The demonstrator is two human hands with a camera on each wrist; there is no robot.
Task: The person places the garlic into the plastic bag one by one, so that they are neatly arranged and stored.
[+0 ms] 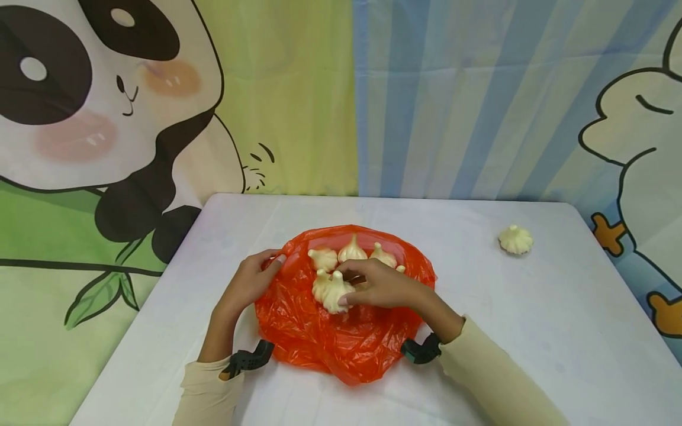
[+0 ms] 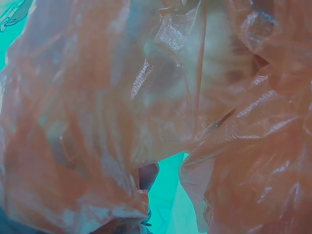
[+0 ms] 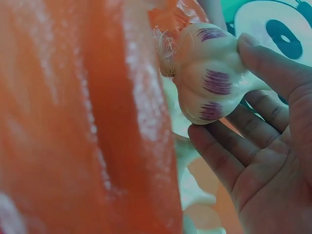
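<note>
In the head view, a red plastic bag point(image 1: 341, 349) lies spread on the table with its mouth open upward. Several garlic bulbs point(image 1: 352, 251) sit inside it. My right hand point(image 1: 380, 284) reaches over the bag and pinches one garlic bulb point(image 1: 335, 296) between thumb and fingers, beside another bulb. The right wrist view shows this held bulb point(image 3: 207, 73) with purple streaks. At the bag's left side my left hand point(image 1: 253, 281) grips the rim. Bag plastic point(image 2: 97, 122) fills most of the left wrist view and hides most of that hand.
One loose garlic bulb point(image 1: 515, 239) rests at the back right of the white table point(image 1: 533, 331). A printed curtain point(image 1: 453, 100) hangs behind the table's far edge. Dark wrist mounts point(image 1: 421, 349) sit close to the bag's near side.
</note>
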